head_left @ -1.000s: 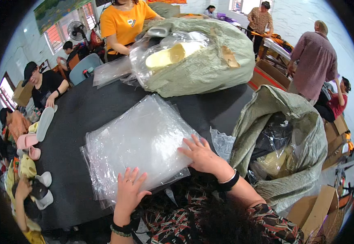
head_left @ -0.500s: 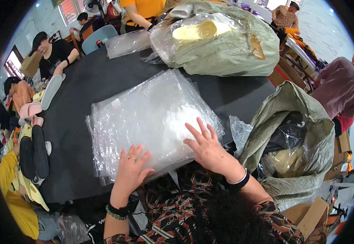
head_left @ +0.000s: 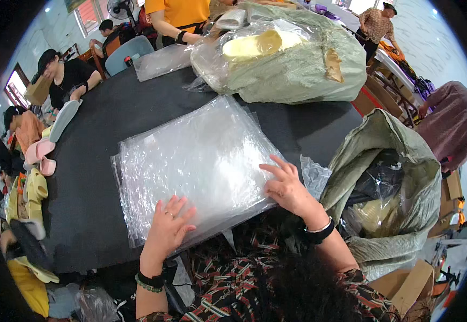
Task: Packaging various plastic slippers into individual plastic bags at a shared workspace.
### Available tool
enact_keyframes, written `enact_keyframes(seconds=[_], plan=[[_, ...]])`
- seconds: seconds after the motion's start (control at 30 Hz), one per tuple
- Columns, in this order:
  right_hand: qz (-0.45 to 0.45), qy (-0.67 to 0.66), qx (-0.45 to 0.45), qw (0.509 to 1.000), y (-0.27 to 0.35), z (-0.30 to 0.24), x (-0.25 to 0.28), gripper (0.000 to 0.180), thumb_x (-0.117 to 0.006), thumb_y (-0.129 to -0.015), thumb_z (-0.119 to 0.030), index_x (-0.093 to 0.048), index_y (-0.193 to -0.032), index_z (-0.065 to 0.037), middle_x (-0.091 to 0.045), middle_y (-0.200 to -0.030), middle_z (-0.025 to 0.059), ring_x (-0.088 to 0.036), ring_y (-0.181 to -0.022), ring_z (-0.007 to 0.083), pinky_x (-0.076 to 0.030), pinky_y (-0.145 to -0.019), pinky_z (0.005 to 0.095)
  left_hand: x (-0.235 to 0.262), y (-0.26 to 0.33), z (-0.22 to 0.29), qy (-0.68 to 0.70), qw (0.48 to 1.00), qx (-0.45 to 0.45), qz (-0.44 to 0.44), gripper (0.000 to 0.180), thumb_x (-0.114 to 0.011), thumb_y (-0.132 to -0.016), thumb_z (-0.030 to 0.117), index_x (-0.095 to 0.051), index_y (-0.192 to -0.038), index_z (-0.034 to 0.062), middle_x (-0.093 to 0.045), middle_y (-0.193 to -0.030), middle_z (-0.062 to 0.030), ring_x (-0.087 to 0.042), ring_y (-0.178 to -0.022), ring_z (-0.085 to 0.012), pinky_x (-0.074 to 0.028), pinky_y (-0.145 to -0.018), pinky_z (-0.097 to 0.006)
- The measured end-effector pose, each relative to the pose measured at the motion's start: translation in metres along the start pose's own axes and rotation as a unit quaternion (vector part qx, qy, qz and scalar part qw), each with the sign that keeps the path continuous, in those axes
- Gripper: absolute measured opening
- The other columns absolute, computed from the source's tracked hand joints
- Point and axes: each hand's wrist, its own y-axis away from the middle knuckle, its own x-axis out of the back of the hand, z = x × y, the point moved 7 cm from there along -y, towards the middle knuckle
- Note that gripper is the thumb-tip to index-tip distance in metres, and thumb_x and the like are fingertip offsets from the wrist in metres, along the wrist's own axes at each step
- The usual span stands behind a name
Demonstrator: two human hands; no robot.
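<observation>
A stack of clear plastic bags (head_left: 185, 155) lies on the black table in front of me, its sheets slightly out of line at the edges. My left hand (head_left: 168, 224) rests on the stack's near left part, fingers stretched out, a ring on one of them. At the near right corner is my right hand (head_left: 290, 189), its fingers apart and partly bent over the bags' right edge. Neither hand grips anything that I can see.
At the far side a large greenish sack (head_left: 319, 75) bears bagged slippers, including a yellow slipper (head_left: 260, 45). An open woven sack (head_left: 432, 177) stands right of the table (head_left: 83, 188). Loose slippers (head_left: 40, 150) line the left edge, where other people work.
My right hand has shifted right to the stack's edge, its fingers bending more. My left hand stays about in place. At the left, a person's hand has taken the dark slippers off the table.
</observation>
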Motion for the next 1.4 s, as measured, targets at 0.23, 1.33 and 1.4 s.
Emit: enact_keyframes(seconds=[0.23,1.33,1.4], plan=[[-0.169,-0.008,-0.058,0.984,0.024,0.006,-0.002,0.042,-0.078,-0.081,-0.027,-0.061,-0.117,-0.011,-0.035,-0.157,0.0149,-0.019,-0.148,0.0453,-0.024,-0.114,0.0624,0.006,-0.016,0.02,-0.019,0.997,-0.024,-0.069,0.05,-0.068,-0.086,0.046,-0.065,-0.127,0.0182,-0.048,-0.146,-0.0195,-0.039,-0.139,-0.0422,-0.02,-0.115,-0.064],[0.553,0.009,-0.275,0.787,0.186,-0.044,0.319,0.014,-0.052,-0.098,-0.007,-0.064,-0.104,-0.003,-0.06,-0.083,-0.0021,-0.049,-0.068,0.0042,-0.04,-0.062,0.0199,-0.041,-0.019,0.016,-0.031,0.999,0.045,-0.004,0.054,-0.065,-0.091,0.034,-0.054,-0.138,0.009,-0.038,-0.153,-0.023,-0.027,-0.146,-0.0431,-0.01,-0.118,-0.064],[0.564,-0.006,-0.286,0.775,0.159,-0.07,0.315,0.017,-0.048,-0.097,-0.005,-0.063,-0.104,-0.003,-0.059,-0.084,-0.0028,-0.048,-0.067,0.0036,-0.039,-0.061,0.0193,-0.035,-0.02,0.022,-0.05,0.997,0.052,0.013,0.053,-0.066,-0.091,0.034,-0.055,-0.137,0.0088,-0.039,-0.152,-0.0234,-0.028,-0.145,-0.0433,-0.011,-0.117,-0.064]])
